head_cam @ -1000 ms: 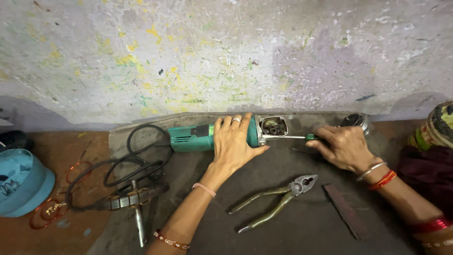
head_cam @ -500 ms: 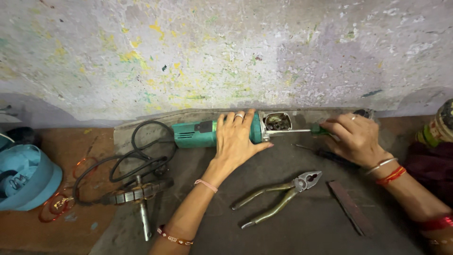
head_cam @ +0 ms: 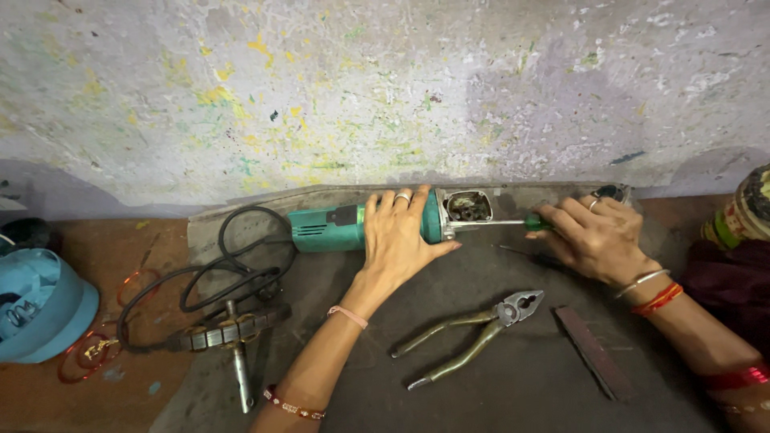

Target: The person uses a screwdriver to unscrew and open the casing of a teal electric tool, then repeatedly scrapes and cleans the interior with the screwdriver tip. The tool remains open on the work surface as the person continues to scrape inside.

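Green angle grinder [head_cam: 345,225] lies against wall; left hand [head_cam: 401,234] clamps fingers over its body. Right hand [head_cam: 589,236] grips screwdriver [head_cam: 513,224], tip in open head. Keep shaft level, press firmly.

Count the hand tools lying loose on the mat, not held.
1: the pliers lie below the grinder, between the two forearms. The screwdriver is in the right hand. Others may be hidden.
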